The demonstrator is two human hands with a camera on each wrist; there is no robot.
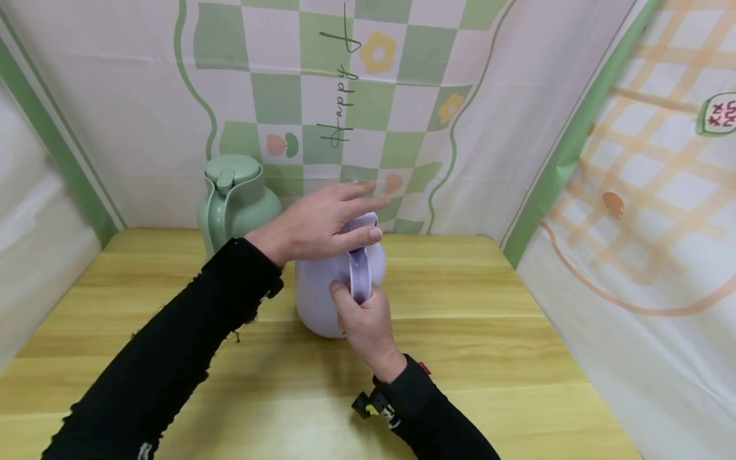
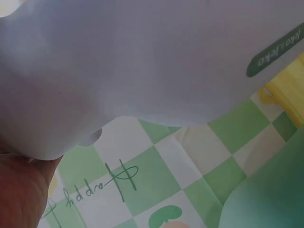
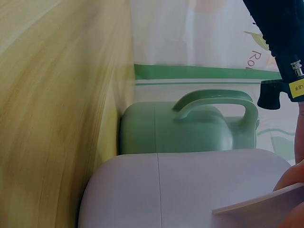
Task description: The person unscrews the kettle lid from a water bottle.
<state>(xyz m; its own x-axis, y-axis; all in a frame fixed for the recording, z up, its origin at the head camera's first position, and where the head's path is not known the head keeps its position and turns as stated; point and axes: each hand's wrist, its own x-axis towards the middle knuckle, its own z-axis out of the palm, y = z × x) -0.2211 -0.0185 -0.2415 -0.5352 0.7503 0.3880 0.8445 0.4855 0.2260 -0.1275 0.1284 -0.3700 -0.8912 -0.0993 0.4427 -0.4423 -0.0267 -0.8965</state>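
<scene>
A lavender thermos jug (image 1: pixel 319 300) stands upright on the wooden table, its handle (image 1: pixel 360 275) facing the person. My right hand (image 1: pixel 369 329) grips the lower part of that handle, thumb on its left side. Over the jug's top lies my left hand (image 1: pixel 324 223), palm down with fingers fairly straight and pointing right, hiding most of the lid. In the left wrist view the jug's smooth body (image 2: pixel 118 61) fills the upper part, with a green label (image 2: pixel 275 52). The right wrist view shows its side (image 3: pixel 128 190) and part of the handle (image 3: pixel 259 206).
A green thermos jug (image 1: pixel 261 201) stands behind and left of the lavender one, partly hidden by the left forearm. Behind the wooden table (image 1: pixel 460 332) hangs a checkered cloth backdrop (image 1: pixel 276 96); a plaid-printed cloth (image 1: pixel 661 191) hangs on the right.
</scene>
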